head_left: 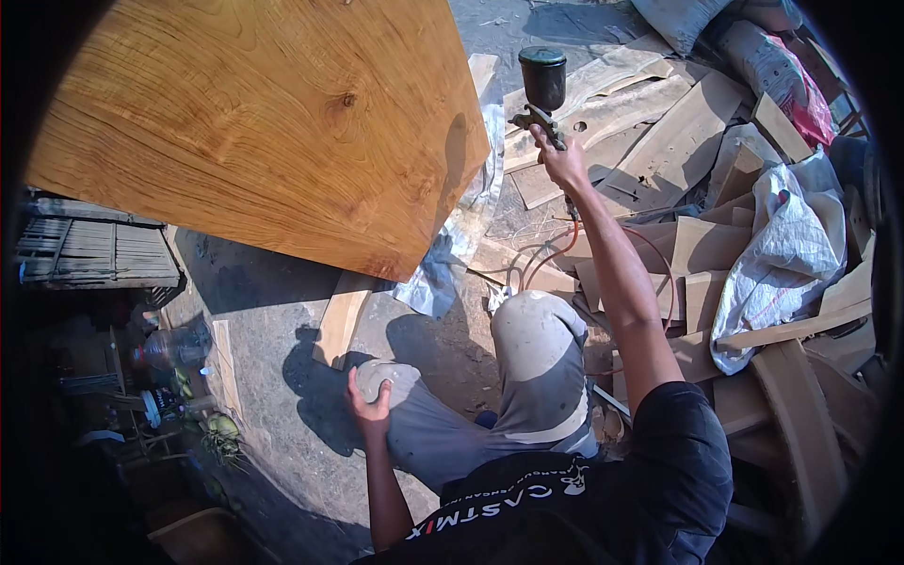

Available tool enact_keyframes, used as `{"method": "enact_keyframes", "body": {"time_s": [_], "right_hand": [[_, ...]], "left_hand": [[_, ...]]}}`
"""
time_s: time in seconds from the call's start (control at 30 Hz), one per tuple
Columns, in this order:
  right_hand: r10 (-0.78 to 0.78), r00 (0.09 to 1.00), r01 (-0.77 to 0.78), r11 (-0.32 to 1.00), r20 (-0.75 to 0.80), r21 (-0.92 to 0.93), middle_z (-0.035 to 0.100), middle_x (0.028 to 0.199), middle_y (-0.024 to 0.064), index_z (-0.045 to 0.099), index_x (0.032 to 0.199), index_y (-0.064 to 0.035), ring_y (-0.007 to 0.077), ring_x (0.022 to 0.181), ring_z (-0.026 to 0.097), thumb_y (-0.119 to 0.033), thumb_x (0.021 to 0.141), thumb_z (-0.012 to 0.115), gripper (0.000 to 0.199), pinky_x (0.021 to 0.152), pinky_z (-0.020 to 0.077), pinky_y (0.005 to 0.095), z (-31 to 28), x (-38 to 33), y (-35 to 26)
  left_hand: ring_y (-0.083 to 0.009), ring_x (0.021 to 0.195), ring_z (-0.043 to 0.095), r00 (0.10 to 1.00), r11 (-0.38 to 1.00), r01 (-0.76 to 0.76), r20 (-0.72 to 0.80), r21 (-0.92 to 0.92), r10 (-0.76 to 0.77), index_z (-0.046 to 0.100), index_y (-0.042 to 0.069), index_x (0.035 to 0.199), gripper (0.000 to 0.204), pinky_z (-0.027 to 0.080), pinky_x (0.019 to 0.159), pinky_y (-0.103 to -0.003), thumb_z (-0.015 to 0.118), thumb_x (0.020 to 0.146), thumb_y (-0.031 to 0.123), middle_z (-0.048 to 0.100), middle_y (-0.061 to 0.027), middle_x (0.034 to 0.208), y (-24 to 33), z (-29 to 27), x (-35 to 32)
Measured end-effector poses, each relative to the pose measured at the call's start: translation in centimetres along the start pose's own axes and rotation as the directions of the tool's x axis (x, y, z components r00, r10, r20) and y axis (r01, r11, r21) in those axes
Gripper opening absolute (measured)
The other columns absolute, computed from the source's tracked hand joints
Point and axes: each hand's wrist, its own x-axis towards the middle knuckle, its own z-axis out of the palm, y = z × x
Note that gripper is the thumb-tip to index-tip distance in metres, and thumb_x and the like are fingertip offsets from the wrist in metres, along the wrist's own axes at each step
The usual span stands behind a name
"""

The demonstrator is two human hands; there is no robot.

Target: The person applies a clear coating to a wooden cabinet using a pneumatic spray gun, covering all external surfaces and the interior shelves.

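Outdoors on a dusty concrete yard [282, 320] in hard sun, I crouch among offcuts. Far left sits a slatted crate [94, 250], with plastic bottles [174, 347] below it. My left hand [370, 407] rests spread on my left knee [386, 377], gripping nothing. Above it slants the big glossy wooden tabletop [264, 122], raised over a short plank [341, 320] and crumpled plastic sheeting [461, 235]. My right hand [563, 160] is closed around the spray gun [540, 94], its black cup upright, just off the tabletop's right edge. To coat well, I judge, I should keep the gun square and level. Scrap boards [659, 141] and white sacks [782, 245] lie right.
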Motion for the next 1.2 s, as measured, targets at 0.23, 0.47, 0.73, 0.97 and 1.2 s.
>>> {"method": "enact_keyframes", "body": {"time_s": [0.23,0.47,0.73,0.97,1.2], "right_hand": [[0.044,0.999,-0.042,0.995,0.022,-0.086,0.061,0.059,0.006,0.066,0.075,-0.0012,0.0156,0.06,0.061,-0.061,0.093,0.064,0.062,0.059,0.0476,0.0363,2.2,1.6,7.0],[0.025,0.999,-0.018,0.986,0.045,-0.166,0.063,0.065,0.0153,0.067,0.08,0.0006,0.0286,0.066,0.064,-0.061,0.094,0.062,0.063,0.064,0.0494,0.0438,4.8,3.5,13.5],[0.013,0.996,0.006,0.98,0.093,-0.2,0.061,0.059,0.0096,0.071,0.091,-0.0018,0.0206,0.058,0.063,-0.058,0.095,0.063,0.057,0.06,0.0494,0.0408,6.0,3.0,16.8],[-0.133,0.99,0.138,0.986,0.052,-0.094,0.059,0.058,0.0077,0.072,0.098,-0.0009,0.0161,0.056,0.058,-0.053,0.097,0.064,0.053,0.056,0.0471,0.0377,4.3,-1.0,11.2],[-0.111,0.994,0.111,0.994,0.007,-0.006,0.058,0.058,0.0036,0.068,0.084,0.0011,0.0118,0.058,0.057,-0.056,0.096,0.065,0.058,0.055,0.0456,0.034,-3.8,-1.3,-5.3]], "left_hand": [[-0.0414,0.133,0.046,1.0,0.999,0.026,0.005,0.026,-0.026,0.044,0.007,0.148,0.083,0.038,0.111,-0.05,0.084,0.08,0.033,0.048,-0.0245,0.141,1.4,-0.4,-0.8],[-0.0416,0.133,0.046,1.0,0.997,0.01,0.013,0.077,-0.012,0.043,0.006,0.148,0.084,0.038,0.112,-0.05,0.083,0.08,0.035,0.047,-0.0239,0.142,2.5,-1.2,-1.7],[-0.0424,0.133,0.046,1.0,0.994,0.015,0.016,0.106,-0.017,0.042,0.006,0.148,0.084,0.037,0.111,-0.05,0.082,0.081,0.037,0.046,-0.0239,0.143,3.2,-1.0,-2.0],[-0.0415,0.133,0.046,0.998,0.996,0.066,0.0,0.062,-0.066,0.044,0.006,0.147,0.084,0.039,0.11,-0.049,0.084,0.078,0.034,0.046,-0.0239,0.143,4.5,-0.5,-2.5],[-0.0427,0.13,0.048,0.999,0.998,0.0,0.035,0.07,-0.003,0.047,0.009,0.144,0.085,0.042,0.108,-0.049,0.086,0.072,0.03,0.049,-0.024,0.139,5.5,0.6,-0.5]]}}
